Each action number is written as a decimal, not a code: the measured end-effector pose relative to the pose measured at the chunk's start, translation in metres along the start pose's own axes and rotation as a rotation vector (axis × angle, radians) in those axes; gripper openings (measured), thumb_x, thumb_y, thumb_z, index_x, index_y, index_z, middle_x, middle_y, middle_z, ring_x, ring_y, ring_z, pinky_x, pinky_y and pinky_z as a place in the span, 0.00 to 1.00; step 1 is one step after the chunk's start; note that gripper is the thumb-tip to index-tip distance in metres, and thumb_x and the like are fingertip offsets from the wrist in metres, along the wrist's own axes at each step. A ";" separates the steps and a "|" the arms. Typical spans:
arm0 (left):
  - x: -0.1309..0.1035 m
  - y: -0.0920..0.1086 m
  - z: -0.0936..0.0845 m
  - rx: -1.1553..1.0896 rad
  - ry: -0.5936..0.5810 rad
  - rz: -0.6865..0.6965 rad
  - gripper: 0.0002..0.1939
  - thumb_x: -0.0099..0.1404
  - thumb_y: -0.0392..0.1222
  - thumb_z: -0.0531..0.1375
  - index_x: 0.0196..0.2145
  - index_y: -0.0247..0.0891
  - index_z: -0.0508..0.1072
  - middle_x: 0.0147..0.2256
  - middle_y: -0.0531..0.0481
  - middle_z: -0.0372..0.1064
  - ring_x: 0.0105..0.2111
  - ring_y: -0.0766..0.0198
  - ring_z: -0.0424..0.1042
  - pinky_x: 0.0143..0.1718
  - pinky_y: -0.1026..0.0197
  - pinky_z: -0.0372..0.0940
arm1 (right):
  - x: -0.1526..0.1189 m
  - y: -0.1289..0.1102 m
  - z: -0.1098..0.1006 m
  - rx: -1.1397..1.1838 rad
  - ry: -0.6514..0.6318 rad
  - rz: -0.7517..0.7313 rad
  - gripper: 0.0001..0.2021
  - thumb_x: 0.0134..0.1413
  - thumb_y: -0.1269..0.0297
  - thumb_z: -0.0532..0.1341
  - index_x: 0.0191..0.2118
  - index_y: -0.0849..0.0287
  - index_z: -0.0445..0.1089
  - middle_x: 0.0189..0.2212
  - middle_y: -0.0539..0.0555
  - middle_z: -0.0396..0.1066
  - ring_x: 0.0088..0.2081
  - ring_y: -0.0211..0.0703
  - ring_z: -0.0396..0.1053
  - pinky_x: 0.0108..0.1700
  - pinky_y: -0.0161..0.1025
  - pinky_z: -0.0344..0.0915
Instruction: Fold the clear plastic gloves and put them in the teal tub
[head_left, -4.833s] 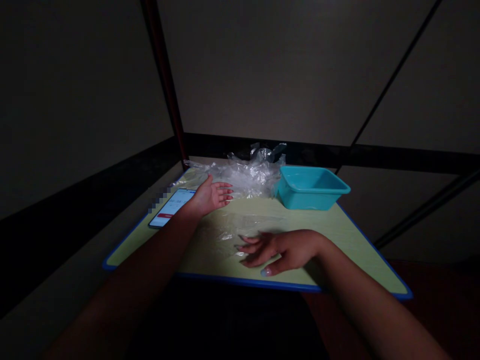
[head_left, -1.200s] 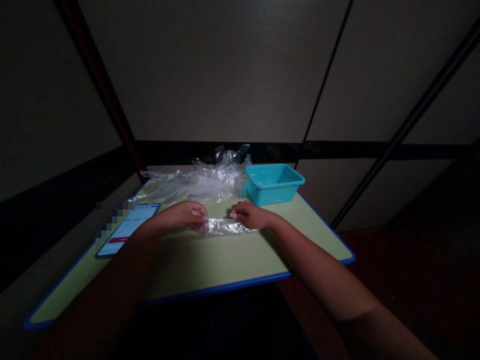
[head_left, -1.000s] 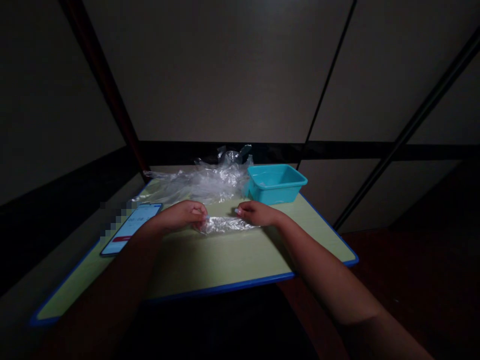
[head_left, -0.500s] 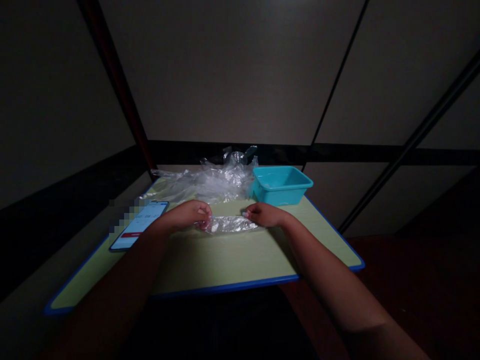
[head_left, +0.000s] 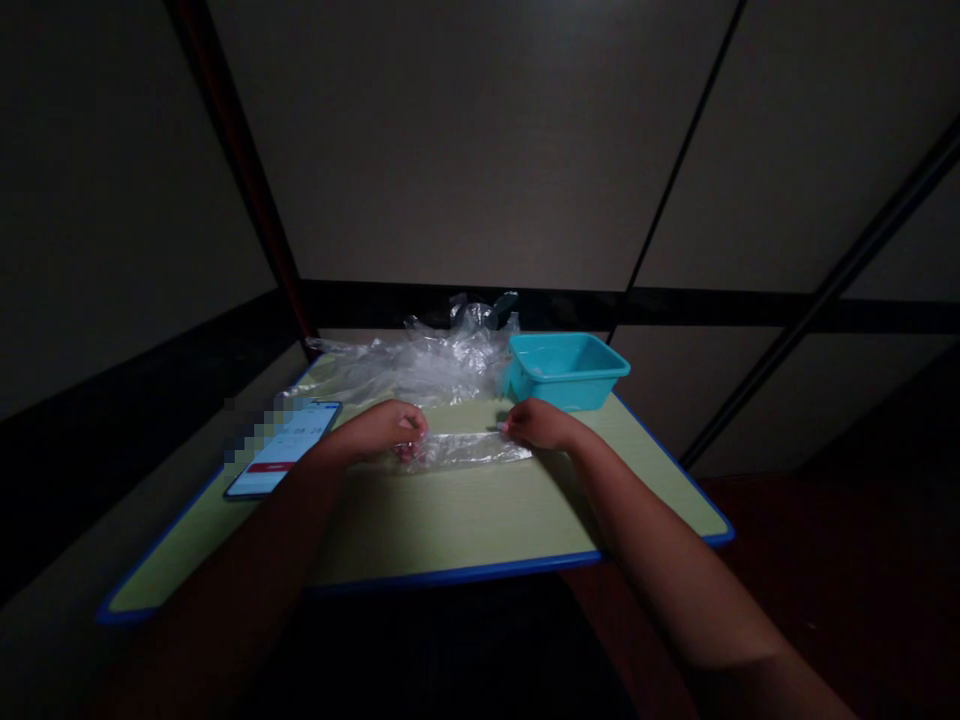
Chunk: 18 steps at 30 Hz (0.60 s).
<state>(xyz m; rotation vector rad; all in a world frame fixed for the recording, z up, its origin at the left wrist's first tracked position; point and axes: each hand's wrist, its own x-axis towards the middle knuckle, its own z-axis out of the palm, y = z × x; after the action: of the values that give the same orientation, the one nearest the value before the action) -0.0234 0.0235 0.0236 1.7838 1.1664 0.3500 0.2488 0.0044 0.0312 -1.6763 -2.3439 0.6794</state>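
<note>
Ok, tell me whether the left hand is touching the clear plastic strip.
Touching: the head view shows the left hand pinching the left end of the clear plastic strip.

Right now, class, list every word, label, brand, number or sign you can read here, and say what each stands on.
"08", perhaps followed by "28": phone screen; blurred, so not certain.
Red bar on that screen: any lettering is too small to read.
Clear plastic strip, crumpled plastic, teal tub, table: no readable text.
</note>
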 end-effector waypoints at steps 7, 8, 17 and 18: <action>0.000 0.001 -0.001 0.041 0.014 0.021 0.11 0.52 0.43 0.56 0.33 0.38 0.64 0.25 0.53 0.72 0.23 0.65 0.70 0.26 0.64 0.61 | -0.004 -0.001 -0.006 -0.003 0.004 0.067 0.16 0.57 0.60 0.55 0.28 0.66 0.74 0.20 0.53 0.68 0.22 0.34 0.58 0.25 0.32 0.52; -0.001 0.002 -0.001 0.053 0.017 0.015 0.10 0.52 0.43 0.56 0.33 0.38 0.64 0.25 0.53 0.72 0.23 0.65 0.70 0.25 0.64 0.60 | -0.004 -0.001 -0.006 -0.006 -0.004 0.072 0.17 0.57 0.59 0.55 0.28 0.66 0.74 0.20 0.53 0.68 0.22 0.34 0.58 0.25 0.32 0.52; -0.001 0.000 0.002 0.049 0.007 0.059 0.08 0.53 0.43 0.57 0.30 0.38 0.64 0.22 0.55 0.70 0.23 0.65 0.69 0.26 0.63 0.61 | -0.004 -0.007 -0.005 -0.250 -0.002 0.132 0.12 0.54 0.60 0.59 0.31 0.63 0.75 0.27 0.56 0.73 0.27 0.38 0.63 0.27 0.33 0.54; -0.001 0.000 0.002 0.047 0.001 0.061 0.08 0.53 0.43 0.57 0.30 0.38 0.64 0.22 0.55 0.69 0.23 0.65 0.69 0.26 0.63 0.62 | -0.004 -0.008 -0.005 -0.264 -0.002 0.136 0.12 0.53 0.60 0.59 0.31 0.63 0.75 0.28 0.56 0.73 0.27 0.38 0.64 0.27 0.33 0.54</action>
<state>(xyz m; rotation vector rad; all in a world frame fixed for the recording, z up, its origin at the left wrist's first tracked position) -0.0226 0.0220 0.0227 1.8634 1.1309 0.3625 0.2459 -0.0003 0.0394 -1.9579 -2.4260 0.4060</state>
